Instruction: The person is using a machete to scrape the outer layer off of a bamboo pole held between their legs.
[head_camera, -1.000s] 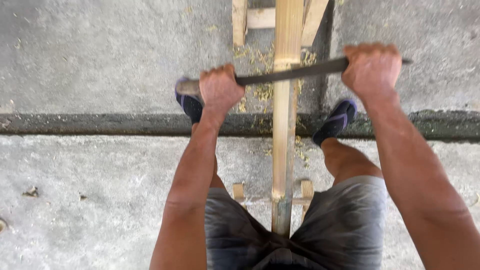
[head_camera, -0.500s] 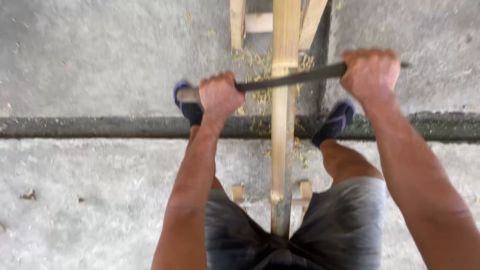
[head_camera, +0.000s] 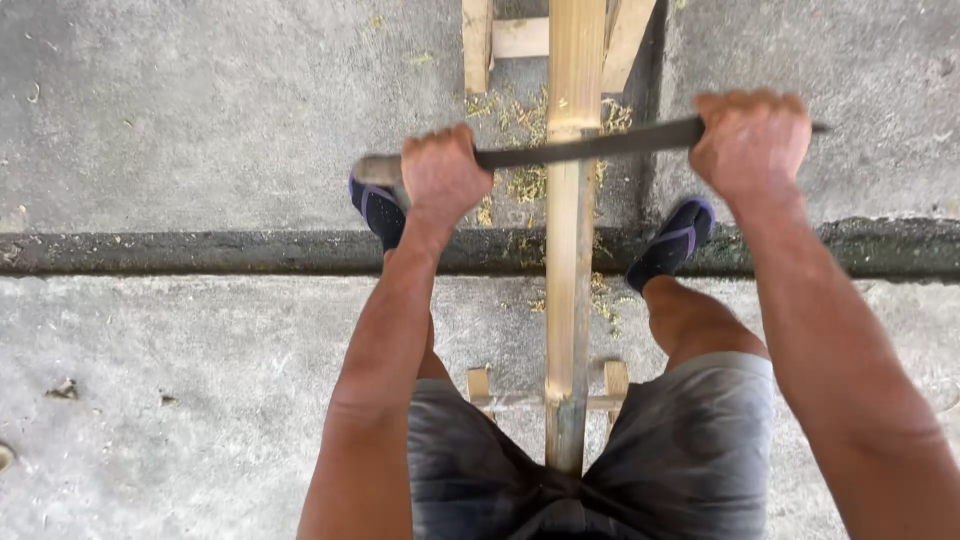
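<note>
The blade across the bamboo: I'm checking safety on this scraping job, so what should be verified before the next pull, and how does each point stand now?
1. Left hand wrapped round its end of the blade: ok.
2. Right hand wrapped round the other end: ok.
3. Blade lying across the bamboo pole, hands on either side of it: ok.
4. Feet clear of the blade's path: the sandals sit either side of the pole, below the blade: ok.
5. Pole seated on the wooden frame: cannot tell, the contact is hidden.
6. Edge sharpness: cannot tell.
</note>
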